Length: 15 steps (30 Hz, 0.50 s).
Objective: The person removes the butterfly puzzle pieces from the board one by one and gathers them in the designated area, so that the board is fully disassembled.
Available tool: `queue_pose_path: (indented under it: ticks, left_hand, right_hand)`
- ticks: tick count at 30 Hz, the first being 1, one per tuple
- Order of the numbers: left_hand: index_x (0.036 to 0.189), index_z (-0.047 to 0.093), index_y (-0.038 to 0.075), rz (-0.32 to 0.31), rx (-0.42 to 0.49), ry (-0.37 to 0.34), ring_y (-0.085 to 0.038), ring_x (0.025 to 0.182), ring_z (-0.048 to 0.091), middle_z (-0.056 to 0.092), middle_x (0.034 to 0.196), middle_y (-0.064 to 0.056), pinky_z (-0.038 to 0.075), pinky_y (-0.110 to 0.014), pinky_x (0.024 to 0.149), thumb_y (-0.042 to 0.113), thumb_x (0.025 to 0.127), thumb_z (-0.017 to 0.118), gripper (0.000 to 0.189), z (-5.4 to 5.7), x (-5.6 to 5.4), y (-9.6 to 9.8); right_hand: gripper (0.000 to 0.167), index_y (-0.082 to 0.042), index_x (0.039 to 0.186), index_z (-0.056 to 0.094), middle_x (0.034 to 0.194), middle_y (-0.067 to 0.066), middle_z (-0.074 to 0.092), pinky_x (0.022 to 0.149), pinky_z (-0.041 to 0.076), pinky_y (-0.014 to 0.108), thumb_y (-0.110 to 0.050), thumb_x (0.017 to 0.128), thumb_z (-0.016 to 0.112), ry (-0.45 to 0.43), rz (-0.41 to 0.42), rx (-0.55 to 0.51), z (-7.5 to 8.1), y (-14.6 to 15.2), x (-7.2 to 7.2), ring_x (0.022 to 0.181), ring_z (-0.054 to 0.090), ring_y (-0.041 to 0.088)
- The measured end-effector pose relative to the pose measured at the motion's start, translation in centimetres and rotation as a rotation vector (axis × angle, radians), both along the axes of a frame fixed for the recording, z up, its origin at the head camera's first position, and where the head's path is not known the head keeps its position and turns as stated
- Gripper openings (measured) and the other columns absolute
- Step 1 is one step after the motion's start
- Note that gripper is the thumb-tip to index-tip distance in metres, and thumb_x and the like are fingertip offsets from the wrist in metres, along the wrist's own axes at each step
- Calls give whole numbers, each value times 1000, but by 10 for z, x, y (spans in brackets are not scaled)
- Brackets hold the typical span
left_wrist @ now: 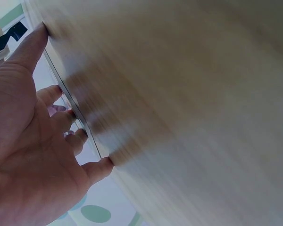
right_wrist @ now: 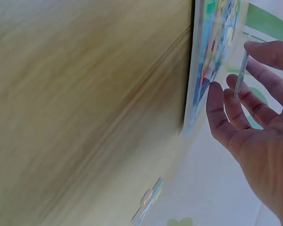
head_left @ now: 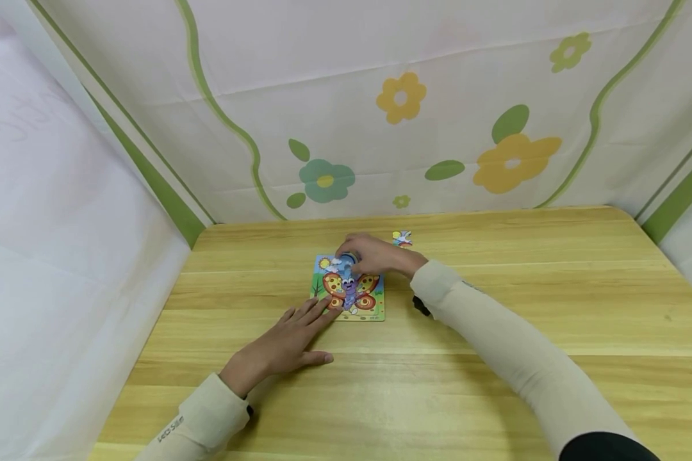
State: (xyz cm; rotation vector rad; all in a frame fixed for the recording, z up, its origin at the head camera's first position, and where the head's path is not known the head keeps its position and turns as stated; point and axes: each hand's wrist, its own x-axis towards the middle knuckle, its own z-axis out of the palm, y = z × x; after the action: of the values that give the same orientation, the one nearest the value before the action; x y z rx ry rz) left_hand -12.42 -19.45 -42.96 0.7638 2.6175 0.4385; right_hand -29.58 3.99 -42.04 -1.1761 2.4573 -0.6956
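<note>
A butterfly jigsaw puzzle (head_left: 350, 301) in a flat board lies on the wooden table. My right hand (head_left: 371, 254) is over the board's upper part and pinches a puzzle piece (right_wrist: 242, 73) between thumb and fingers. In the right wrist view that piece is seen edge-on, tilted and apart from the board. Straight fingers of my left hand (head_left: 285, 342) touch the board's lower left corner, while the thumb reaches over the table. The board's upper right part is hidden by my right hand.
A loose puzzle piece (head_left: 402, 239) lies on the table (head_left: 496, 269) behind the right wrist. White fabric walls (head_left: 346, 115) with printed flowers and leaves stand at the table's back and sides.
</note>
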Motion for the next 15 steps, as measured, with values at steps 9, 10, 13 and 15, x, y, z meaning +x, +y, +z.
queue_pose_path:
  ticks: [9,10,13,15]
  left_hand:
    - [168,26,19,8,2,-6,-42,163,12,15,177,-10,17,-72,125,49,103,63,81,1,1,-1]
    - [168,25,19,8,0,-5,-42,163,12,14,177,-10,17,-71,125,49,103,63,81,1,1,0]
    - [169,25,20,5,-2,0,-42,163,12,14,177,-10,17,-71,125,48,103,64,82,0,1,0]
    - [169,25,20,3,0,4,-42,163,12,14,177,-10,17,-72,125,48,103,64,82,0,0,0]
  right_hand:
    - [43,-7,139,67,144,15,61,115,46,52,-3,96,64,22,-10,-30,3,13,1,138,54,35]
    - [43,-7,139,67,144,16,61,116,45,53,-3,96,63,27,-12,-34,4,15,1,138,54,36]
    - [42,-7,138,67,144,16,61,117,44,54,-4,97,62,36,-22,-43,7,21,2,139,53,37]
    - [42,-6,139,67,145,16,61,118,43,55,-4,97,62,44,-30,-47,8,25,2,140,52,38]
